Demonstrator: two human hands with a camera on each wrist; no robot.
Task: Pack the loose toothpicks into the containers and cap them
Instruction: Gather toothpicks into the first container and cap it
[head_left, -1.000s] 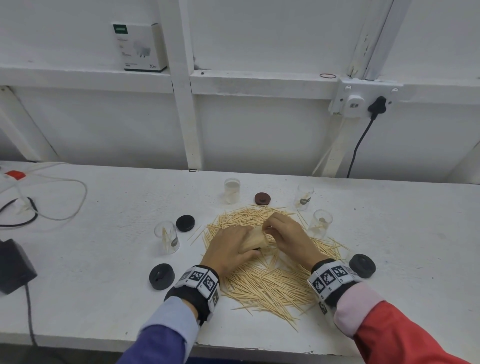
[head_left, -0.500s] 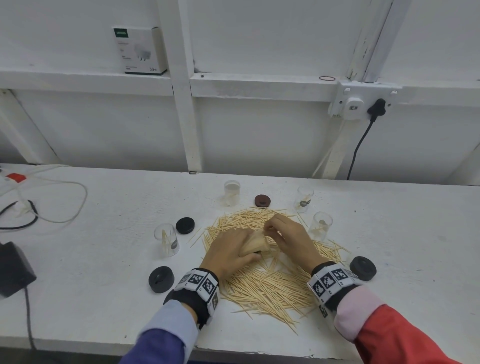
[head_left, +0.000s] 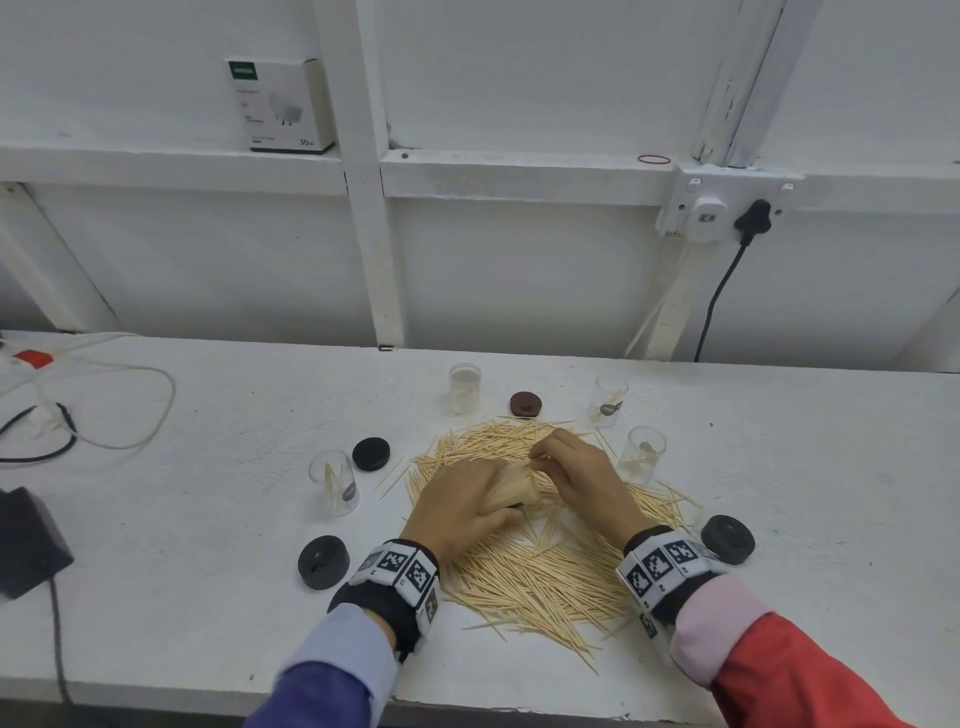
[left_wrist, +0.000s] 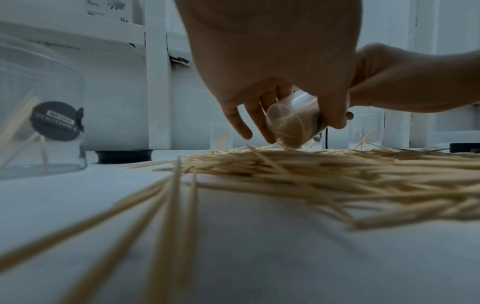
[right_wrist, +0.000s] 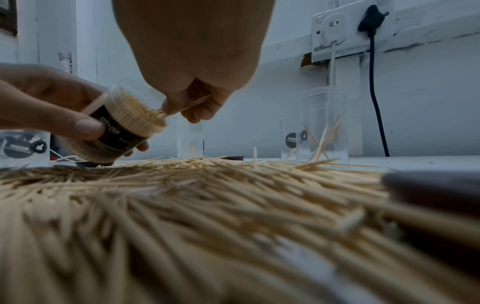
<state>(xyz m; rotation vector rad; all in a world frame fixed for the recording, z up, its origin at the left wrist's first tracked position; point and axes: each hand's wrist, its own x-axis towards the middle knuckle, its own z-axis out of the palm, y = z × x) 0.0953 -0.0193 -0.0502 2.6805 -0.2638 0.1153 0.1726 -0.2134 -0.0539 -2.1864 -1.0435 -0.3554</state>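
A big heap of loose toothpicks (head_left: 540, 566) (right_wrist: 207, 195) (left_wrist: 337, 170) covers the white table's middle. My left hand (head_left: 462, 506) (left_wrist: 272, 98) grips a clear container (head_left: 511, 487) (left_wrist: 291, 125) (right_wrist: 122, 131), tilted over the heap and packed almost full. My right hand (head_left: 576, 467) (right_wrist: 192, 102) pinches a few toothpicks (right_wrist: 188, 106) with their tips at the container's mouth. Other clear containers stand at the left (head_left: 334, 482), back (head_left: 464, 388) and right (head_left: 645, 455), nearly empty. Black caps (head_left: 371, 453) (head_left: 322, 561) (head_left: 727, 538) and a brown cap (head_left: 525, 404) lie around the heap.
Another nearly empty container (head_left: 609, 399) stands at the back right. Cables (head_left: 93, 395) and a black adapter (head_left: 28, 540) lie at the table's left end. A wall socket with a black plug (head_left: 753, 215) and a white box (head_left: 280, 104) sit on the ledge behind.
Both hands stay over the heap with the container. The right hand's fingers have shifted slightly at the container's mouth.
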